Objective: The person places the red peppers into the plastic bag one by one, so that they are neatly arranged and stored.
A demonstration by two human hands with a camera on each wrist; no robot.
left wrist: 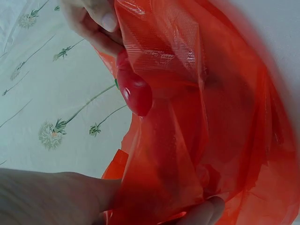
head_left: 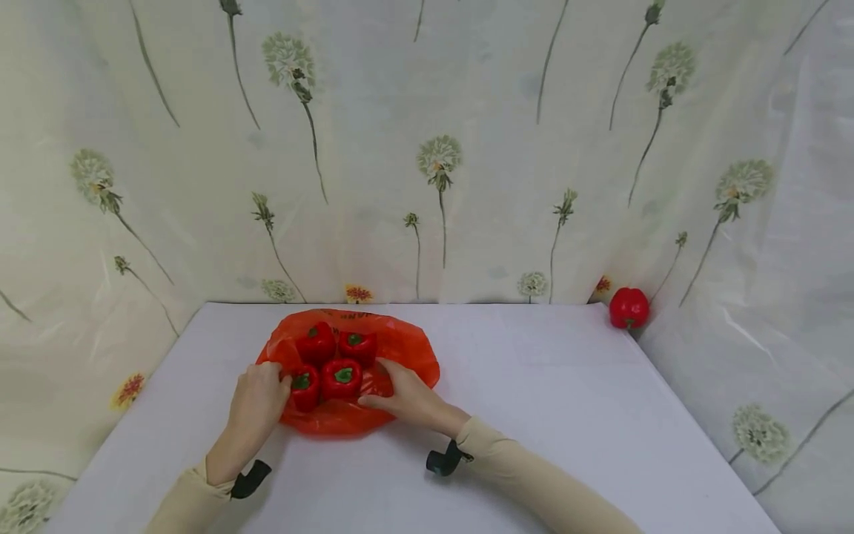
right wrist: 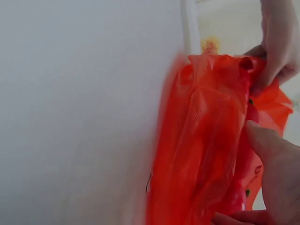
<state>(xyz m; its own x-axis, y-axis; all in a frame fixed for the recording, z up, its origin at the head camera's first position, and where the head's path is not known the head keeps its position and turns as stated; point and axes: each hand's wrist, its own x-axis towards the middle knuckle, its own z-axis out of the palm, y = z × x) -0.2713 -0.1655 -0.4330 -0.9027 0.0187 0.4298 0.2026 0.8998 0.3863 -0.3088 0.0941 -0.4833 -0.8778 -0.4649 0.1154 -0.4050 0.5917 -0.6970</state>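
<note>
An orange-red plastic bag (head_left: 407, 348) lies spread wide on the white table, with several red bell peppers (head_left: 342, 377) sitting in its middle, green stems showing. At the bag's left edge my left hand (head_left: 256, 397) pinches the plastic; in the right wrist view this left hand (right wrist: 279, 54) has its fingertips curled on the rim. My right hand (head_left: 414, 400) is at the right of the peppers, thumb and fingers spread apart against the bag. The bag (left wrist: 225, 103) hides most of the peppers in the left wrist view.
A single red bell pepper (head_left: 629, 308) sits at the table's far right corner. The white table (head_left: 534, 386) extends right of the bag. Dandelion-printed sheeting (head_left: 373, 148) hangs behind and along the sides. Both wrists wear dark camera mounts (head_left: 443, 461).
</note>
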